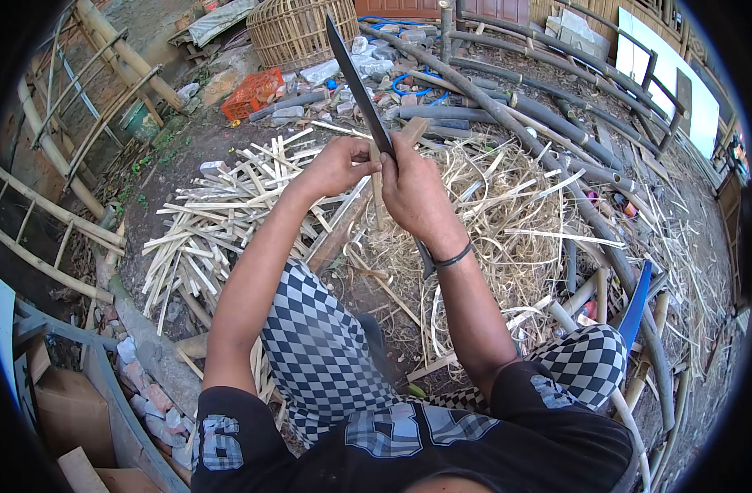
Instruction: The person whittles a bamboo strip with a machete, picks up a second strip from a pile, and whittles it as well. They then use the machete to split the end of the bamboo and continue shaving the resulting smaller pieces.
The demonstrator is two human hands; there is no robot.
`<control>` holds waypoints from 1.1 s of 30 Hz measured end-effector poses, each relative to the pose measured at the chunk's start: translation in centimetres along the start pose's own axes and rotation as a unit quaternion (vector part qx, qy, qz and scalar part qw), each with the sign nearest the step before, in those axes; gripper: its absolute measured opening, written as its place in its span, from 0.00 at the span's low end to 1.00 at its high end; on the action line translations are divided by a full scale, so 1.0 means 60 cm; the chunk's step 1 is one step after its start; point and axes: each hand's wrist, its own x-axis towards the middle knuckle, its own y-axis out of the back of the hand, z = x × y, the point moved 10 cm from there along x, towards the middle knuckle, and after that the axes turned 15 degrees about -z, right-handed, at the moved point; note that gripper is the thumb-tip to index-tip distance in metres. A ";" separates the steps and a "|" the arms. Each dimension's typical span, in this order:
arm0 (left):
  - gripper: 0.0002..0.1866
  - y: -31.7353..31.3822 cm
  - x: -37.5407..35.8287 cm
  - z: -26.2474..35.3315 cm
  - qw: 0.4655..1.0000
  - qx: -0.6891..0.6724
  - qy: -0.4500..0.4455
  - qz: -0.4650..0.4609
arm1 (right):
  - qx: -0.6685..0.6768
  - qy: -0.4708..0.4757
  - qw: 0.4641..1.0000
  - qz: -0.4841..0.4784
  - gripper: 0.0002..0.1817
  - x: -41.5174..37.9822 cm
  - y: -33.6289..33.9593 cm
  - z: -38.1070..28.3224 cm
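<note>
My right hand [421, 197] is closed around a long, dark-bladed machete [355, 78]. Its blade points up and away to the left, while the lower end shows below my wrist. Close beside it, my left hand [336, 171] pinches a thin bamboo strip [376, 193] that hangs upright next to the blade. Both hands are almost touching, above a wooden plank [336, 238] that slopes beneath them. On the left lies a heap of split bamboo strips [203, 238]. A pile of curled bamboo shavings [499, 222] spreads under and beyond my right forearm.
A woven bamboo basket [289, 37] and an orange crate [252, 92] stand at the back among rubble. Bamboo poles [548, 123] lie across the right side. Near my right knee is a blue saw-like blade [636, 308]. A cardboard box [72, 415] sits at lower left.
</note>
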 end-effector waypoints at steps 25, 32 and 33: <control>0.09 -0.027 0.008 0.010 0.986 0.129 -0.054 0.089 | -0.079 -0.048 0.996 -0.014 0.21 0.011 0.020 0.016; 0.09 -0.027 0.004 0.029 0.983 0.112 -0.082 0.119 | -0.109 -0.025 0.994 0.005 0.16 0.009 0.035 0.003; 0.10 -0.028 0.007 0.011 0.983 0.117 -0.067 0.127 | -0.121 -0.028 0.992 0.007 0.15 0.002 0.029 0.004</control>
